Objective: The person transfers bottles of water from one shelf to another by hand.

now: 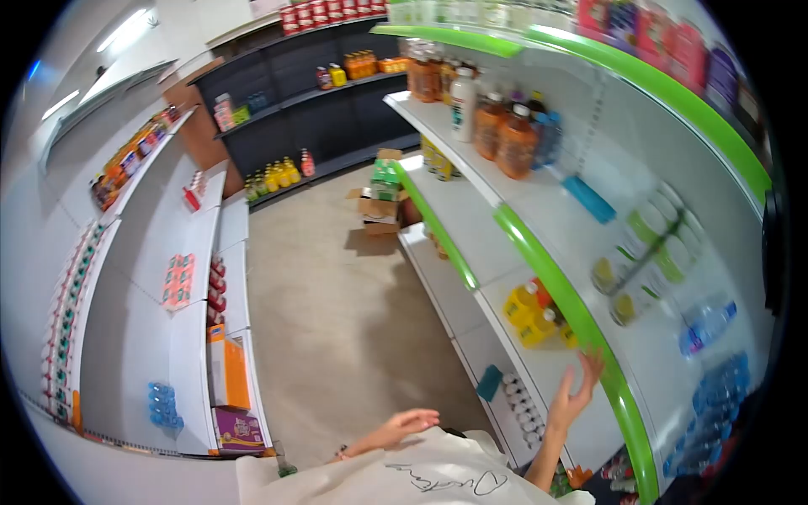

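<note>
My right hand is raised beside the green shelf edge on the right, thumb and fingers apart, with nothing in it. Just beyond its fingertips, on the shelf below that edge, stand yellow bottles with an orange item behind them. My left hand hovers over the floor in front of my body, fingers loosely stretched and holding nothing. A blue-green block and a pack of white-topped items sit on the lowest shelf, left of my right forearm.
The upper right shelf holds orange bottles, a blue-green block, lying white-green containers and a clear water bottle. Cardboard boxes stand on the aisle floor. Opposite are white shelves with packs and an orange box.
</note>
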A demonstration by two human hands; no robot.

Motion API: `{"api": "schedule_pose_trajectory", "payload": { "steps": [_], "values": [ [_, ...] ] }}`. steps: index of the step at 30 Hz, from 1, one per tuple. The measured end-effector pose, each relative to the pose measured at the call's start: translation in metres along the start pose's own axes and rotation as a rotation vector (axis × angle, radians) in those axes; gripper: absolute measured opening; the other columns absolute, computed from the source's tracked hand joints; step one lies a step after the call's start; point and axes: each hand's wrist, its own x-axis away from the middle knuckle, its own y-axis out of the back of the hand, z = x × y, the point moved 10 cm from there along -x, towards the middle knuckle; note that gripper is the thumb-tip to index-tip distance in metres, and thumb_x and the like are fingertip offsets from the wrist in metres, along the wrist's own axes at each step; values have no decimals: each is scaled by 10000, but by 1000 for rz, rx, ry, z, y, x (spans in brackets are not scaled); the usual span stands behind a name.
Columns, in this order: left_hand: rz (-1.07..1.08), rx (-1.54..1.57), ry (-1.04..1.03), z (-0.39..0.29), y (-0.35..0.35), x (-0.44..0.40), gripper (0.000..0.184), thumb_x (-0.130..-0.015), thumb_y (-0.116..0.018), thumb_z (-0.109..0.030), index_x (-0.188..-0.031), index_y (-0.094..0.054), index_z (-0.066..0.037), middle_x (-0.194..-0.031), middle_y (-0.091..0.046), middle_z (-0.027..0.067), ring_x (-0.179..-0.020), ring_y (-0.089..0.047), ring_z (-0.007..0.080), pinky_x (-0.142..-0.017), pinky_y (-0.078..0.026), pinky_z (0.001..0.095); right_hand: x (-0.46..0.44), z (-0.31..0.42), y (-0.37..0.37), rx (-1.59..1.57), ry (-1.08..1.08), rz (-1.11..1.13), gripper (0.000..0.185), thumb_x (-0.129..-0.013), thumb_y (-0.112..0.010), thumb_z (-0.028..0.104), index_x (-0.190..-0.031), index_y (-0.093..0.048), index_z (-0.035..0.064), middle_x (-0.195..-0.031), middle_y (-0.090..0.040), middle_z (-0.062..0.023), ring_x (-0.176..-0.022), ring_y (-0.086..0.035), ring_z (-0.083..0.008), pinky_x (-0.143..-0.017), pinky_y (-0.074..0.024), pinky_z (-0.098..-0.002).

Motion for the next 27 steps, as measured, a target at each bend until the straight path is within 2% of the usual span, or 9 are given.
{"api": "schedule_pose_trajectory", "payload": {
  "steps": [1,4,7,11,12,13,15,17,27],
  "values": [
    [88,-247,-89,-9,-15,5,397,-975,-512,-201,-1339,-467,-48,-1291,-535,69,-1209,-465,140,-1019,-366,290,-11,32,-36,-88,43,113,269,-824,-559,36,-1084,-621,60,-1307,-533,-150,-1340,-343,-368,-1129,-119,-514],
    [165,-255,-34,-25,-5,10,454,-973,-509,-263,-1363,-439,-43,-1349,-488,73,-1247,-437,168,-1048,-333,299,-23,110,-110,-169,266,275,253,-800,-581,39,-1042,-641,78,-1274,-558,-139,-1317,-379,-370,-1122,-128,-530],
    [294,-538,-137,-63,17,6,549,-971,-486,-353,-1400,-380,-27,-1449,-382,128,-1334,-354,227,-1102,-267,319,-37,146,-194,-268,312,360,240,-792,-581,37,-1017,-648,86,-1250,-577,-123,-1292,-414,-369,-1118,-136,-539],
    [415,-525,-152,-63,63,-17,555,-992,-424,-366,-1440,-314,-58,-1490,-309,144,-1387,-267,248,-1133,-203,325,-44,143,-265,-302,219,440,203,-794,-575,36,-975,-659,74,-1207,-604,-112,-1278,-437,-351,-1122,-144,-527],
    [509,-384,-434,-104,72,-11,539,-1001,-393,-374,-1441,-319,-71,-1507,-274,142,-1400,-240,251,-1138,-188,333,-53,141,-288,-308,198,450,191,-796,-573,36,-959,-664,74,-1187,-615,-106,-1271,-447,-342,-1123,-153,-515],
    [501,-390,-445,-128,97,-26,539,-1001,-393,-374,-1441,-319,-71,-1507,-274,142,-1400,-240,251,-1138,-188,333,-71,147,-317,-315,211,450,191,-796,-573,36,-959,-664,74,-1187,-615,-106,-1271,-447,-342,-1123,-153,-515],
    [352,-681,-152,-155,157,-69,534,-1005,-370,-380,-1439,-323,-72,-1522,-237,138,-1406,-225,244,-1149,-153,346,-107,156,-382,-301,213,488,186,-801,-571,32,-953,-668,79,-1183,-616,-100,-1262,-457,-332,-1122,-161,-511],
    [276,-797,-264,-187,172,-70,530,-997,-395,-371,-1446,-322,-100,-1518,-250,114,-1401,-233,206,-1153,-121,337,-114,158,-402,-300,228,475,188,-803,-570,25,-951,-669,84,-1154,-631,-100,-1228,-491,-323,-1112,-194,-507],
    [68,-560,-247,-351,348,-137,592,-987,-366,-430,-1463,-259,-94,-1533,-208,81,-1407,-214,189,-1154,-130,332,-222,269,-612,-555,352,589,173,-819,-552,3,-909,-669,94,-1034,-682,-66,-1159,-557,-278,-1096,-259,-473]
  ]
}}
